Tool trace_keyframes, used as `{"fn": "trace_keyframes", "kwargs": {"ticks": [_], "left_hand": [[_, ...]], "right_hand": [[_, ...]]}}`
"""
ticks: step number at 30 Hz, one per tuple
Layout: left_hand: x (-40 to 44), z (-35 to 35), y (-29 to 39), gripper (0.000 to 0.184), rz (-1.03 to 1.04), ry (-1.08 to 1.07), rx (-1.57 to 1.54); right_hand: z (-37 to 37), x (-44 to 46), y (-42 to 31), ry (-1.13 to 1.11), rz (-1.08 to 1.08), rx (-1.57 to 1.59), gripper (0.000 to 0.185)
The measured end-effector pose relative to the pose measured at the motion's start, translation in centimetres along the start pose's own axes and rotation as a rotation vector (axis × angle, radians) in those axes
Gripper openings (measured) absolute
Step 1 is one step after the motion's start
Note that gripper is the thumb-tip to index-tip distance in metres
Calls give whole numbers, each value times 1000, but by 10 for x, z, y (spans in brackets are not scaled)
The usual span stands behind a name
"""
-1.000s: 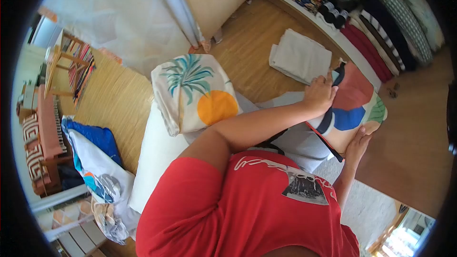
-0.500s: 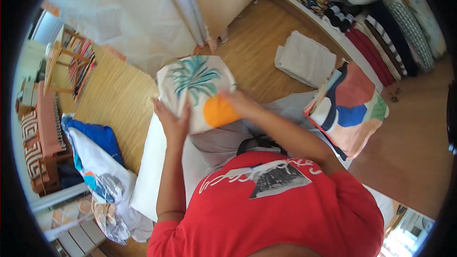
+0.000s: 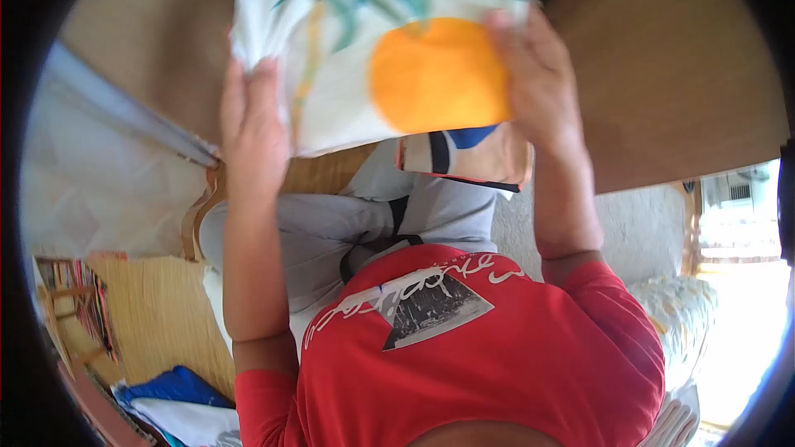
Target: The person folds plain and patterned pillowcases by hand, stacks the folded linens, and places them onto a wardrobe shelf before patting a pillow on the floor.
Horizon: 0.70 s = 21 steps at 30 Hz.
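A folded white cloth (image 3: 348,91) with a teal palm tree and an orange sun is held up in front of me, its top cut off by the frame edge. My left hand (image 3: 255,128) grips its left edge, thumb on the printed face. On the opposite edge my right hand (image 3: 546,87) is closed around the fabric. Below and behind it, near my knee, a folded multicoloured cloth (image 3: 476,161) shows only its lower part. The rest of that one is hidden by the palm-print cloth.
Wooden panels (image 3: 662,74) stand to the right and at the upper left. A pale curtain (image 3: 108,165) hangs at left. Blue and white fabric (image 3: 178,393) lies on the wooden floor (image 3: 157,314). At right are a patterned cushion (image 3: 683,323) and a bright opening.
My view has turned right. Both hands have lifted the palm-print cloth from my lap, up and away from me. My right hand has moved from its face to its right edge.
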<state>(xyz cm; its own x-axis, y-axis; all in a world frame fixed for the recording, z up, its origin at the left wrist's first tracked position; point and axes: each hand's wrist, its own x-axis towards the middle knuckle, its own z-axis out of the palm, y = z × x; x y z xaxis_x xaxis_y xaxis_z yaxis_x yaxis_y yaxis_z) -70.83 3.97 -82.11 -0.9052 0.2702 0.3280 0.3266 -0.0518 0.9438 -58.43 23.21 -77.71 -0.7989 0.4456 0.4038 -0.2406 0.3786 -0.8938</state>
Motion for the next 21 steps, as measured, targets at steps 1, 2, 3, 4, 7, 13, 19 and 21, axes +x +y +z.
{"fn": "trace_keyframes", "kwargs": {"ticks": [1,2,3,4,7,13,19,21], "left_hand": [[-1,21,8,46,15,-61,32],[-5,41,8,47,40,-188,-17],[-11,59,1,48,64,-312,-65],[-21,78,-13,50,48,-350,-55],[-52,117,-85,56,-265,-525,174],[-44,103,-105,64,37,-457,192],[42,95,-126,55,-512,-514,-25],[97,84,-168,48,-516,-434,-49]], "right_hand": [[-16,-9,0,124,19,90,29],[-38,-21,1,165,46,9,28],[-54,-37,6,203,75,-71,26],[-63,-53,24,306,140,-16,27],[-89,-109,117,322,367,-484,31],[-104,-68,101,471,201,-697,37],[-47,114,86,-79,-393,-665,23],[-17,184,142,-250,-377,-773,23]]}}
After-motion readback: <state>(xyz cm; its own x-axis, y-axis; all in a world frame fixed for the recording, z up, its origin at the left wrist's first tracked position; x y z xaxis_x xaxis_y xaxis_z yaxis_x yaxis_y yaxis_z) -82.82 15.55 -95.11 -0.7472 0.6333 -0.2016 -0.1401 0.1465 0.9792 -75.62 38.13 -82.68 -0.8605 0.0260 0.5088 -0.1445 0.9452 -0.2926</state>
